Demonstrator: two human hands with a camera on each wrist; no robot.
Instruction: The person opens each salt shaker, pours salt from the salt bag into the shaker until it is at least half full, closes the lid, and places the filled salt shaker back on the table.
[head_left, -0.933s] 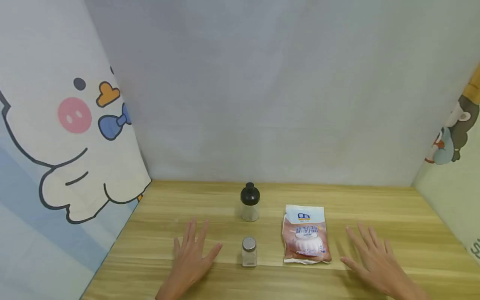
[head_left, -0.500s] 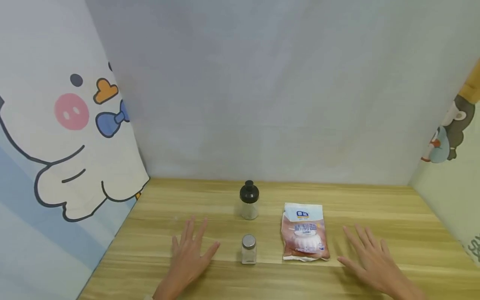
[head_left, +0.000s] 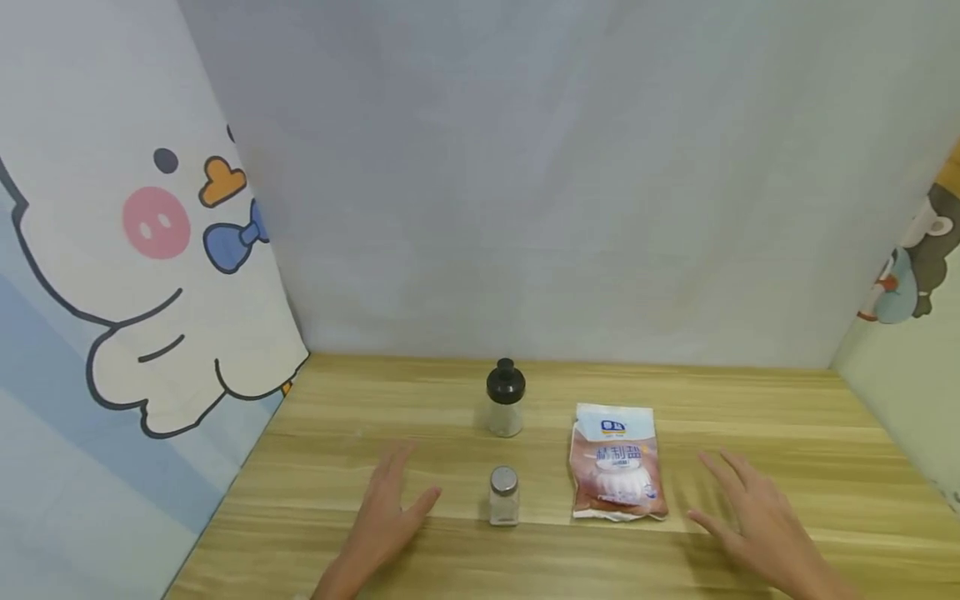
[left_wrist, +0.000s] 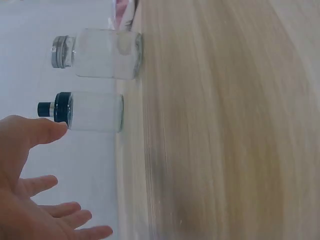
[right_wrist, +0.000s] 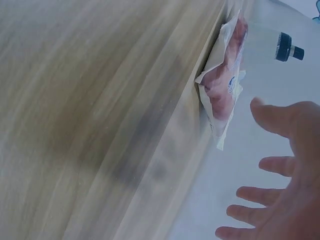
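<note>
In the head view my left hand (head_left: 382, 517) hovers left of a small clear glass shaker (head_left: 504, 497) with a silver lid, apart from it and holding nothing. Over the right side my right hand (head_left: 757, 521) is spread, with a gap between its thumb and a brown and white packet (head_left: 617, 464) that lies flat. Behind the shaker stands a clear bottle (head_left: 506, 400) with a black cap. The left wrist view shows the shaker (left_wrist: 107, 54) and the bottle (left_wrist: 95, 111) both upright on the table, looking see-through. Chinese print covers the packet's front.
The wood-grain table (head_left: 570, 567) ends at a plain grey cloth backdrop (head_left: 555, 183). Cartoon-printed cloth (head_left: 172, 333) hangs along the left side, and another printed cloth (head_left: 900, 392) along the right.
Both hands have lifted a little and turned, their thumbs now more to the inner side. The head view has shifted slightly. The bottle, shaker and packet stay put on the table.
</note>
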